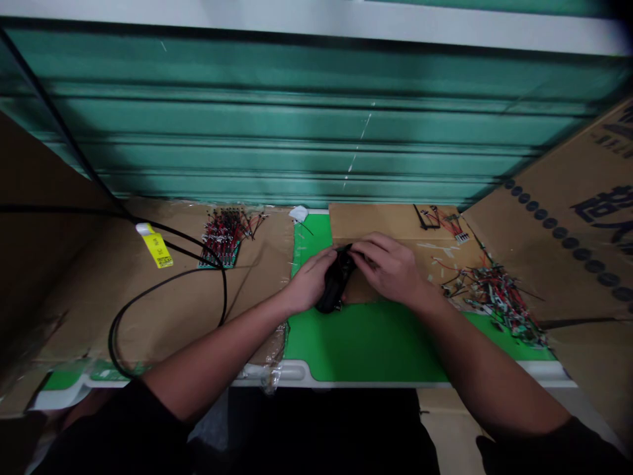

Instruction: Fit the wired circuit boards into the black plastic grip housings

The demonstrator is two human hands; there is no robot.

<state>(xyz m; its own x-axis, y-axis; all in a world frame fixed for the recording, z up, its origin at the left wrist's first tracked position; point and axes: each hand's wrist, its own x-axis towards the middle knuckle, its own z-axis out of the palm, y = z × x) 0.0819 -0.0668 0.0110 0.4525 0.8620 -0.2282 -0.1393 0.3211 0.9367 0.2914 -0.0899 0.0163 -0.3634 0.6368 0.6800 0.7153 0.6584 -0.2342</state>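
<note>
Near the middle of the green work surface (376,349), my left hand (311,280) is closed around a black elongated casing (333,287), which slants with its lower end toward me. The fingers of my right hand (388,267) are pinched together at the casing's upper end, touching it. Whether those fingertips also hold a small part is hidden. The casing looks hollow or recessed near the top, though the dark picture blurs its details. Small circuit boards with red and black wires (509,297) lie in a loose pile to the right of my right hand.
Boards with upright wires (220,241) stand in a cluster on cardboard (163,297) at left. A black cable (116,323) with a yellow tag (157,247) loops there. A black frame-shaped part (425,219) lies at back right. A green ribbed wall (277,125) and a cardboard box (568,211) bound the table.
</note>
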